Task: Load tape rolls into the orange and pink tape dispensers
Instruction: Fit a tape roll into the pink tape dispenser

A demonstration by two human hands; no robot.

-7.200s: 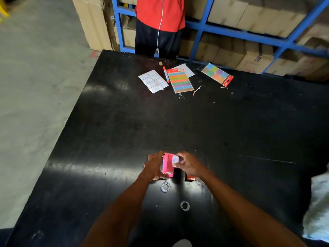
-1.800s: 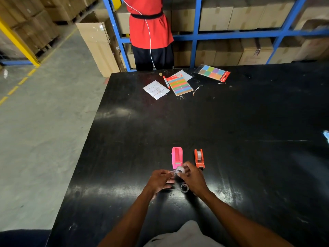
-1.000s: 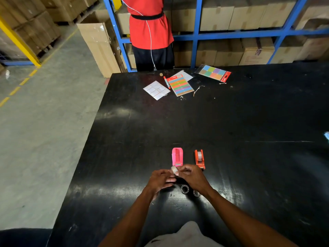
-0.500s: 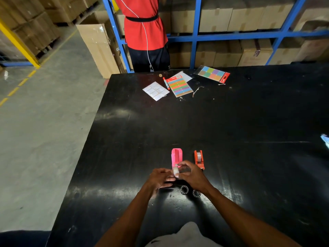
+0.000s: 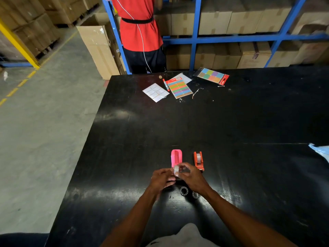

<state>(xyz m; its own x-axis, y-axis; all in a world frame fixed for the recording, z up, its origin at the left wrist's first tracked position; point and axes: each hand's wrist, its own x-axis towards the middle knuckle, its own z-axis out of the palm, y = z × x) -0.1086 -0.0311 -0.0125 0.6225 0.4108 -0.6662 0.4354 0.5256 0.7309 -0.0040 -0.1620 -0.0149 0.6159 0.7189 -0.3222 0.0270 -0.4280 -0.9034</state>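
So the big black tabletop (image 5: 231, 122) fills most of the view, with blue shelving (image 5: 195, 38) full of cardboard boxes behind it at 12 o'clock and a person in a red top (image 5: 138, 24) standing at the far edge. Up there around 12 lie some sticker sheets: a white one (image 5: 155, 92), a striped rainbow pack (image 5: 179, 87) with a red marker (image 5: 166, 85) beside it, and a colour-square pack (image 5: 212, 76).

Near the middle, the pink dispenser (image 5: 176, 157) and the orange dispenser (image 5: 198, 160) sit side by side, apart, both with their long axis running 12 to 6. The orange one has a tape roll seated in its well. The pink one's well looks empty from here.

Both hands meet at the 6 o'clock end of the pink dispenser. The right hand (image 5: 193, 178) pinches a small tape roll (image 5: 176, 170) on edge; the left hand (image 5: 162, 179) has fingers curled in against it. Two loose cores (image 5: 184, 190) lie flat on the tabletop at 6 o'clock of the hands.
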